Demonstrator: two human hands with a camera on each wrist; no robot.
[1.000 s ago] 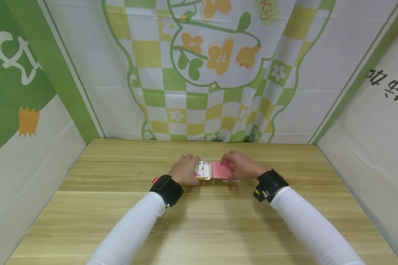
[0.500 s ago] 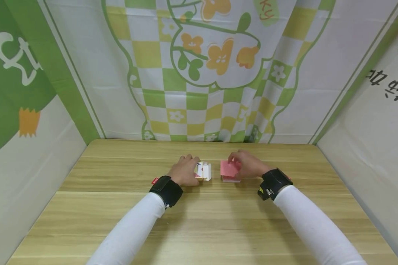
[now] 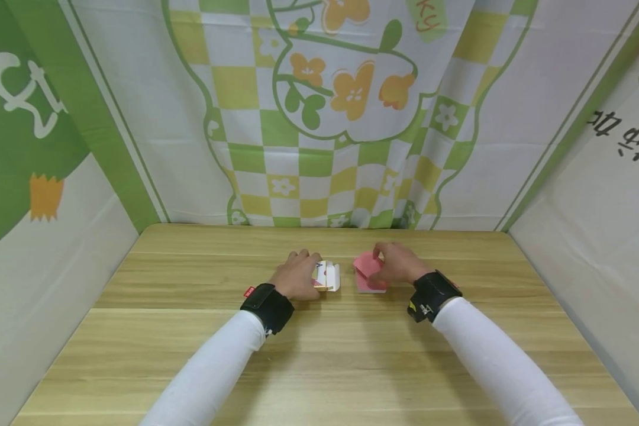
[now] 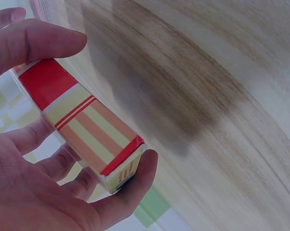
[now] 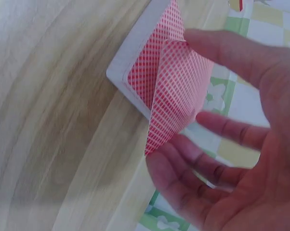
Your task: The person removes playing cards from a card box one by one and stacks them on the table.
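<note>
My left hand (image 3: 296, 277) grips a striped playing-card box (image 4: 82, 115) between thumb and fingers on the tabletop. Its white end flap (image 3: 333, 277) is open and points right, and an ace-like face shows beside the flap. A short gap to the right lies a deck of playing cards (image 5: 147, 72), red-patterned backs up. Over it, my right hand (image 3: 402, 263) holds a single playing card (image 5: 178, 91) by its edges, thumb on one side and fingertips on the other. This card sits askew to the deck, covering part of it. The palm hides some of the deck in the head view.
The wooden table (image 3: 319, 355) runs back to a green-and-white checked curtain (image 3: 309, 165). Printed cloth walls stand at left (image 3: 48, 236) and right (image 3: 596, 195). Black camera straps (image 3: 268, 305) circle both wrists.
My right hand has drawn the card rightward, from between the box and the deck to over the deck, and the card has turned askew. The left hand and box have stayed in place.
</note>
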